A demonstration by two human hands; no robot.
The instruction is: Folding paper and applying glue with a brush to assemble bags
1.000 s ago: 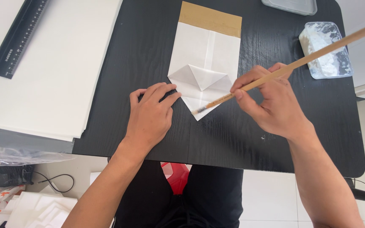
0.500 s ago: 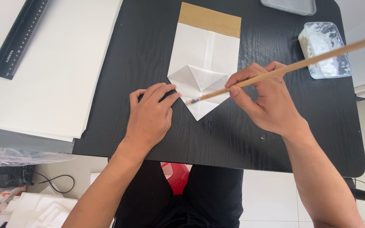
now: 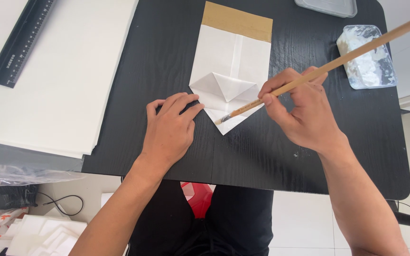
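Two hands: right hand (image 3: 304, 118) gripping brush (image 3: 328, 64)

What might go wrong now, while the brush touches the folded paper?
The long wooden brush in the right hand meets the white folded paper bag at its pointed flap; paste may smear onto the black table. The left hand presses only one edge, so the bag may slide.

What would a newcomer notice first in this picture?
At the centre of the black table lies a folded white paper bag. The right hand holds a long brush with its tip on the bag's lower flap, while the left hand presses flat beside it.
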